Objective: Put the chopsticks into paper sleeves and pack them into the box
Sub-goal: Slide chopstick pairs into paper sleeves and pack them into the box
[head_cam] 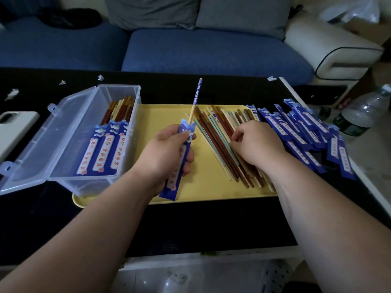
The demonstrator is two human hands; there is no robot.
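My left hand [164, 157] grips a blue paper sleeve [174, 178] with one pale chopstick [195, 100] standing out of its top, blue-patterned at the tip. My right hand [255, 142] rests with curled fingers on a pile of loose chopsticks [220, 140], brown, green and cream, lying on a yellow tray [165, 117]; whether it pinches one I cannot tell. At the left a clear plastic box [69, 149] stands with its lid open, holding three sleeved pairs [105, 146]. A heap of empty blue sleeves [306, 132] lies right of the tray.
A white phone [14, 127] lies at the left table edge. A plastic water bottle [364, 111] stands at the right beyond the sleeves. Paper scraps [12, 94] dot the black table's far side. A blue sofa [190, 49] runs behind the table.
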